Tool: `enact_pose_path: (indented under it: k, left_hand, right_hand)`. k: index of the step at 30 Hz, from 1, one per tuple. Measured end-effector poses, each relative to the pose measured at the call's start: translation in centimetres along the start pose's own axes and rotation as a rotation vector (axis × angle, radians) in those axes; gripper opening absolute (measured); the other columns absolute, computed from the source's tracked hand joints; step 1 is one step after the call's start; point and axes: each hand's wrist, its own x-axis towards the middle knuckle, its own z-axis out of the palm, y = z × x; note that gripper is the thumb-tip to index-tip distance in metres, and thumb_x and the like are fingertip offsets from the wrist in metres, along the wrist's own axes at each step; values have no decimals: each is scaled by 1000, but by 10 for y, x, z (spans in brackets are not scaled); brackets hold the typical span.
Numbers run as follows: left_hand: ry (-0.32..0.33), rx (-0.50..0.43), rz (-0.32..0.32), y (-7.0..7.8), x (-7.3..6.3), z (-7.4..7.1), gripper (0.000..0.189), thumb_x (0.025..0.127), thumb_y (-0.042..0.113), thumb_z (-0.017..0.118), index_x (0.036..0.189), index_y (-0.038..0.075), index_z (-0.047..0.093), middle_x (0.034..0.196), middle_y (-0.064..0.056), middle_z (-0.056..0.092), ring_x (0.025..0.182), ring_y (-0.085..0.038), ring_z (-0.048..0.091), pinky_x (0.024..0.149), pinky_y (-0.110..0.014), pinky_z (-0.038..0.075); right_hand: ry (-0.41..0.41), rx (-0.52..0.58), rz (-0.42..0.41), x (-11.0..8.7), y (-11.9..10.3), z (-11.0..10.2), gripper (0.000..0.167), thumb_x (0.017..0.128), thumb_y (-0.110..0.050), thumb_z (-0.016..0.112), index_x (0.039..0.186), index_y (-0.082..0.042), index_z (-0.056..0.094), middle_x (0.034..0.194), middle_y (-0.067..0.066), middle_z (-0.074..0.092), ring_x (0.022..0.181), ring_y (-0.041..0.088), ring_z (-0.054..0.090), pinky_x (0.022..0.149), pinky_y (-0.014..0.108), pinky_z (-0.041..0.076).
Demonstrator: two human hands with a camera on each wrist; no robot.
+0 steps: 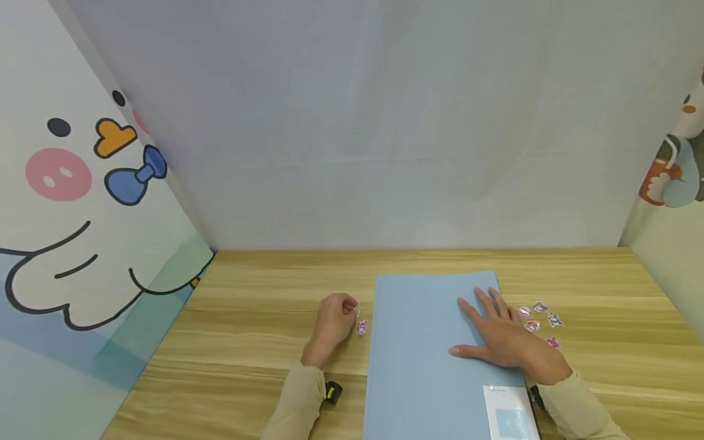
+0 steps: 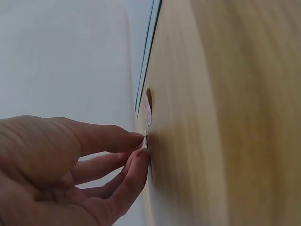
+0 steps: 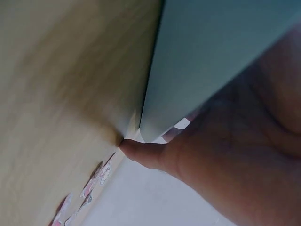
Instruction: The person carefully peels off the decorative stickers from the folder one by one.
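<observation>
My left hand pinches the edge of a small white-rimmed sticker between thumb and fingertips, close to the tabletop. Just beside it lies a pink and purple cartoon sticker, which the left wrist view shows as a thin curled sticker. A large light-blue folder lies flat to the right of that hand. Across the folder's right part my right hand rests with its fingers spread. Its little finger reaches past the folder's edge to the table in the right wrist view.
Several pink and purple stickers are scattered on the wood-grain table right of the folder. A white label with a blue square is at the folder's lower right. Behind the table hangs a pale curtain; a cartoon-printed cloth borders the left.
</observation>
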Motion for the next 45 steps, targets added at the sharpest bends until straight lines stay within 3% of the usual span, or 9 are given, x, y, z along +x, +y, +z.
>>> enact_pose_path:
  k: [8, 13, 17, 24, 30, 36, 39, 42, 45]
  left_hand:
    - [5, -8, 10, 3, -4, 2, 24, 83, -8, 72, 107, -10, 69, 93, -16, 68, 87, -27, 65, 83, -42, 56]
    - [-17, -16, 54, 8, -8, 6, 27, 85, -5, 72, 110, -10, 67, 96, -16, 65, 89, -28, 62, 83, -41, 54]
    - [-77, -50, 84, 15, -11, 10, 33, 86, -1, 76, 116, -10, 65, 95, -14, 62, 86, -24, 58, 78, -34, 51]
    - [-203, -62, 100, 31, -18, 20, 42, 86, 5, 82, 122, -7, 65, 97, -11, 59, 79, -14, 50, 70, -27, 46]
    - [-235, -61, 104, 36, -21, 28, 38, 87, 3, 80, 121, -6, 65, 102, -13, 59, 77, -12, 50, 68, -27, 46]
    - [-230, -49, 106, 37, -22, 30, 38, 88, 5, 80, 122, -4, 65, 99, -10, 56, 76, -12, 48, 67, -27, 44]
    - [-234, -49, 107, 38, -22, 30, 38, 89, 6, 80, 123, -3, 65, 99, -10, 56, 76, -13, 47, 68, -28, 44]
    - [-237, -48, 110, 38, -22, 30, 38, 90, 6, 79, 123, -3, 64, 99, -10, 55, 76, -13, 47, 67, -27, 44]
    - [-230, -49, 108, 37, -22, 30, 36, 91, 7, 78, 123, -2, 64, 99, -10, 55, 76, -13, 47, 67, -27, 43]
  right_hand:
    - [-13, 49, -18, 0, 0, -4, 94, 88, -55, 76, 153, 2, 39, 158, 38, 20, 143, 65, 10, 104, 83, 18]
    - [-11, 74, -53, 0, 1, -13, 85, 90, -47, 77, 150, 3, 43, 155, 39, 25, 141, 66, 17, 101, 81, 28]
    - [1, 109, -47, 1, 1, -18, 84, 88, -42, 81, 147, 6, 45, 155, 37, 25, 139, 63, 21, 100, 77, 35]
    - [63, 155, 64, 1, -4, -22, 98, 79, -32, 90, 147, 15, 35, 155, 40, 14, 134, 62, 22, 98, 76, 36]
    - [119, 225, 226, 2, -5, -26, 111, 79, -21, 91, 151, 19, 17, 148, 43, 11, 128, 63, 28, 95, 72, 40]
    - [70, 260, 279, 2, 4, -29, 112, 85, -27, 86, 150, 24, 11, 136, 48, 19, 116, 62, 43, 91, 67, 45]
    - [24, 256, 294, 2, 8, -30, 110, 88, -33, 82, 147, 27, 11, 133, 54, 24, 119, 64, 44, 94, 68, 45]
    - [-16, 281, 281, 2, 12, -34, 103, 94, -37, 75, 144, 30, 14, 135, 56, 32, 122, 64, 46, 95, 67, 47]
    - [-34, 345, 251, 1, 16, -40, 89, 100, -37, 67, 142, 28, 24, 126, 47, 52, 111, 52, 61, 87, 55, 54]
